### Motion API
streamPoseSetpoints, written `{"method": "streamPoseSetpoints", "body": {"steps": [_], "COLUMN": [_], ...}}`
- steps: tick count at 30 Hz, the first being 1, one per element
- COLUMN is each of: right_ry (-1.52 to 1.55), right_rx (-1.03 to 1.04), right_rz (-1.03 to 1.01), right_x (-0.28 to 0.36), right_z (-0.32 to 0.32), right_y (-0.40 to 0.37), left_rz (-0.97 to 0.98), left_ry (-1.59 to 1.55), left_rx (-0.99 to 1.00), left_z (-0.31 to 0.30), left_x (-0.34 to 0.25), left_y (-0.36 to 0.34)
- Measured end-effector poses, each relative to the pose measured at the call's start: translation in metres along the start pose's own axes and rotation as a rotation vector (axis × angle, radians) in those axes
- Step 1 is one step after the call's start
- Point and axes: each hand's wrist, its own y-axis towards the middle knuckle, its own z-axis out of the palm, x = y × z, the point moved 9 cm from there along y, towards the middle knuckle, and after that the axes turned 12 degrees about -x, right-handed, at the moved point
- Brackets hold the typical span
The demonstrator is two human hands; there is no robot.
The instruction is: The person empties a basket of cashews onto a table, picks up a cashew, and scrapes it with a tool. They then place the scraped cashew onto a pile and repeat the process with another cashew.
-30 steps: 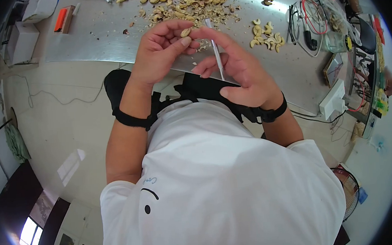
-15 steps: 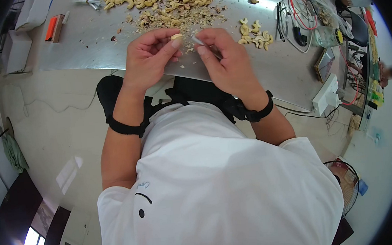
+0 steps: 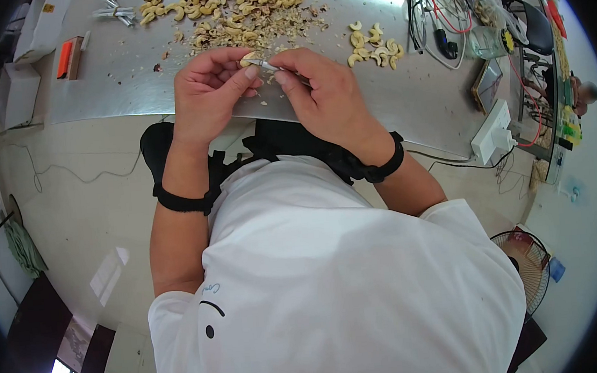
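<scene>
While left hand [image 3: 207, 95] pinches cashew [image 3: 248, 58]; right hand [image 3: 325, 94] grips tool [image 3: 264, 64]; jar [image 3: 489, 44]: unclear

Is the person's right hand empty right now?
No, the right hand pinches a thin metal tool whose tip meets the cashew held in the left hand.
</scene>
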Motion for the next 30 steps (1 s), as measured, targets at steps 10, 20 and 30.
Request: {"method": "streamPoseSetpoints", "body": {"steps": [10, 20, 30], "right_ry": [0.058, 0.065, 0.039], "right_rx": [0.025, 0.035, -0.081], "right_rz": [0.044, 0.066, 0.098], "right_x": [-0.004, -0.006, -0.010], "right_z": [0.001, 0.002, -0.003], "right_y": [0.002, 0.001, -0.003], "left_rz": [-0.032, -0.029, -0.017], "left_ry": [0.004, -0.012, 0.039], "left_rx": [-0.005, -0.011, -0.035], "left_z": [-0.003, -0.006, -0.005], "left_x": [0.002, 0.005, 0.002], "left_y": [0.002, 0.003, 0.001]}}
